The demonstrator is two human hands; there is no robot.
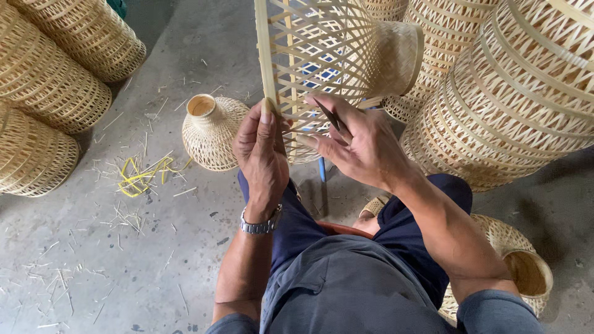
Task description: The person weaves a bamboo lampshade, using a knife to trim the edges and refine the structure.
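Grey concrete floor (pixel 154 260), bamboo scraps (pixel 133 216), stacked baskets (pixel 520 93).

The grey concrete floor (pixel 154 272) carries 1 small woven basket (pixel 210 131). Yellow strips (pixel 139 176) lie left of it. Bamboo slivers (pixel 68 278) lie further left.

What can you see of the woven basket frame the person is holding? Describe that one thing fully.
The woven basket frame is pale bamboo-like strip in an open lattice, narrowing to a tightly woven round neck at the right. It is held up on its side over the person's lap. The left hand grips its flat rim strip; the right hand, holding a thin dark tool, touches the lattice.
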